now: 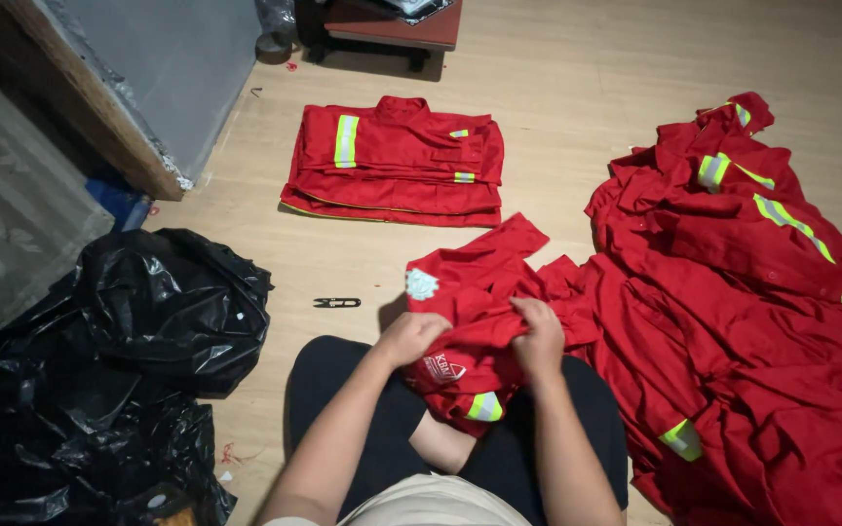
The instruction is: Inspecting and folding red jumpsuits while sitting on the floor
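Both hands closed on cloth: the left hand (409, 336) and right hand (539, 338) pinch bunched folds of a red work garment (470, 292) lying over the lap. The fabric looks soft, light and limp, best taken at seams or edges. Left of the grip, a crumpled black plastic bag (163, 302), contents hidden; beyond, a folded stack (397, 161); right, a loose heap (762, 321).

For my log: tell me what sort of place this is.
Probably a small garment workroom on a bare wooden floor: folded stack of red jackets, unfolded pile, thread snips.
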